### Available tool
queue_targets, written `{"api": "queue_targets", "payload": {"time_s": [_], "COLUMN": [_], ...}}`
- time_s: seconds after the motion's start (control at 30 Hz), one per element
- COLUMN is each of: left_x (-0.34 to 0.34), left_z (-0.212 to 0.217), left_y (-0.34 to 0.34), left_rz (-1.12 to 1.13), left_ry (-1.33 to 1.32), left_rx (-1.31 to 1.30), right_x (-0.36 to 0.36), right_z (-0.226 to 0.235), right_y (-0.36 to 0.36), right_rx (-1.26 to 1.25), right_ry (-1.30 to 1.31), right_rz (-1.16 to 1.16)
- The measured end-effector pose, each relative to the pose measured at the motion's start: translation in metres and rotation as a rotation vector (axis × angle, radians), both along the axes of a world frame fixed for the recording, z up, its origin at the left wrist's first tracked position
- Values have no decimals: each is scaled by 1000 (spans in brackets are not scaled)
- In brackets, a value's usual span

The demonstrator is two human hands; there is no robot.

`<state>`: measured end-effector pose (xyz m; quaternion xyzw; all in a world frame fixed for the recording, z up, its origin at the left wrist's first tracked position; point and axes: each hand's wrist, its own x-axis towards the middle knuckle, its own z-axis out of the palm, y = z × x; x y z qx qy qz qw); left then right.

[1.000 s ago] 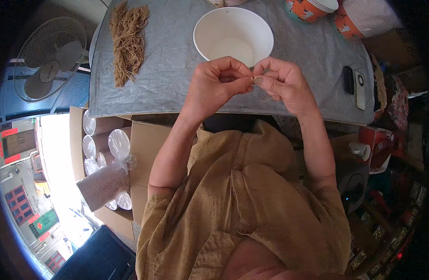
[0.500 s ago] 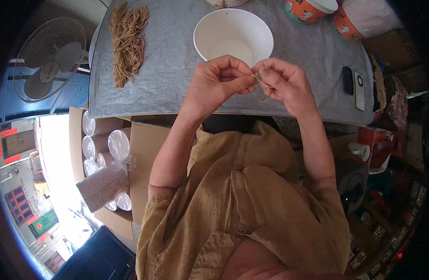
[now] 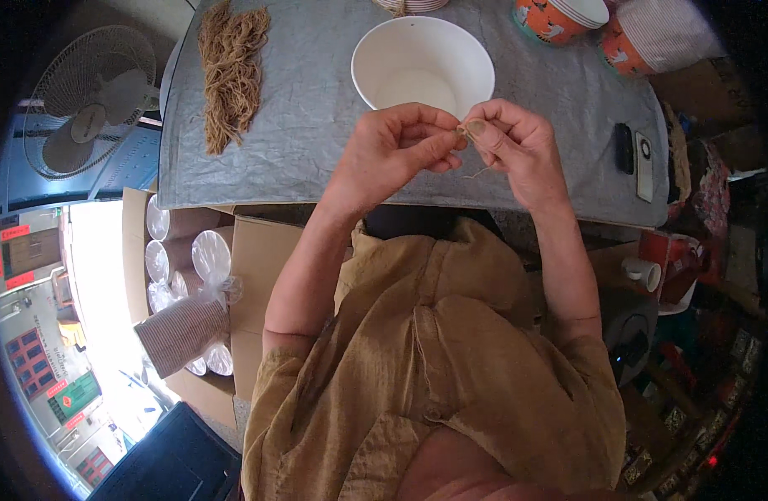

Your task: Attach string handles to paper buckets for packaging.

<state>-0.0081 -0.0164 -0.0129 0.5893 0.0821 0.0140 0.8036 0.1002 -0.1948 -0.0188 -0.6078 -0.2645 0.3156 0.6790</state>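
Note:
Above the near edge of the table, my left hand (image 3: 401,152) and my right hand (image 3: 522,154) meet fingertip to fingertip. Both pinch a thin tan string (image 3: 479,174), whose loose end hangs below my right fingers. The part between the fingertips is mostly hidden, so I cannot make out whether it is knotted. Just beyond my hands stands a large white tub (image 3: 371,60), open at the top, with a pale bottom. A bundle of brown twine strands (image 3: 231,79) lies on the table to the left.
Orange patterned paper tubs (image 3: 559,18) and a wrapped striped stack (image 3: 664,32) stand far right on the grey-covered table (image 3: 309,125). Near its right edge lie a black object (image 3: 624,149) and a white device (image 3: 644,167). Left are a fan (image 3: 88,121) and a carton (image 3: 255,292) beside wrapped stacks.
My fingertips have drawn closer together, and less of the string shows between them. Its loose end has shifted slightly. The whole view has moved a little.

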Motion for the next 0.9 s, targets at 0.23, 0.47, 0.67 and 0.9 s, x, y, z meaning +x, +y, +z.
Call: {"api": "queue_targets", "payload": {"time_s": [0.23, 0.47, 0.67, 0.9], "left_x": [8, 12, 12, 10], "left_z": [9, 8, 12, 14], "left_y": [8, 11, 9, 7], "left_rz": [-171, -215, -166, -129], "left_ry": [5, 2, 44, 51], "left_rx": [213, 190, 177, 158], "right_x": [1, 5, 10, 6], "right_z": [15, 21, 16, 20], "right_y": [2, 3, 2, 3], "right_rx": [-21, -15, -37, -32], "right_ry": [-105, -185, -244, -283], "right_rz": [-12, -37, -49, -21]}}
